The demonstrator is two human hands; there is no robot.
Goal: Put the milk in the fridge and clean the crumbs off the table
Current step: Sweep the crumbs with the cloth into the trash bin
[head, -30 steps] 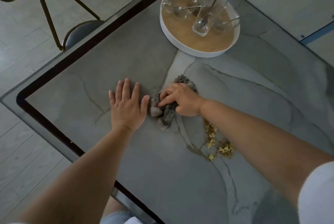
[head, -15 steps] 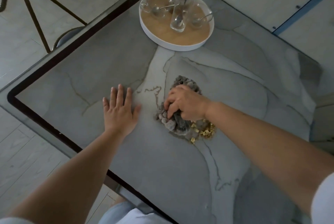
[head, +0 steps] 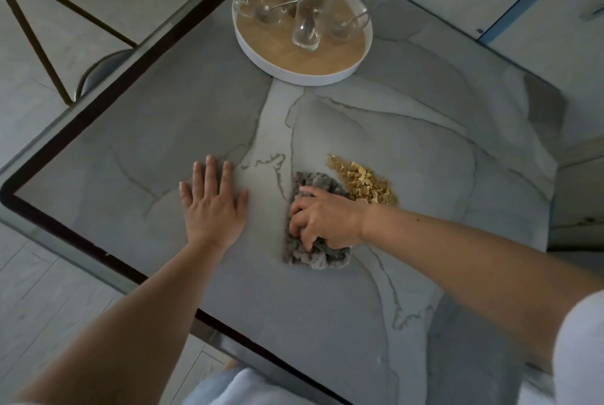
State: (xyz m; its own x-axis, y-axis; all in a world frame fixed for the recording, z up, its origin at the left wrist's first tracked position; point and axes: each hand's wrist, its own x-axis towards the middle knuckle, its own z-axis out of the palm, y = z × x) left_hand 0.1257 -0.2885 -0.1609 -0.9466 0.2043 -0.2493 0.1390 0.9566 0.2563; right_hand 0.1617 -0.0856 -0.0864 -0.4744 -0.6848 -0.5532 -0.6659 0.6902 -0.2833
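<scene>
Grey stone-look table [head: 130, 156] ends at a dark edge close on our left, so a hard sweep that way could throw the golden crumbs [head: 362, 184] onto the floor [head: 49, 290]. A loosely held cloth could also ride over the pile and scatter it. Our left hand [head: 214, 208] lies flat on the table, fingers spread. Our right hand [head: 327, 221] curls round the grey chenille cloth [head: 310, 256], just beside the crumbs. We see no milk.
</scene>
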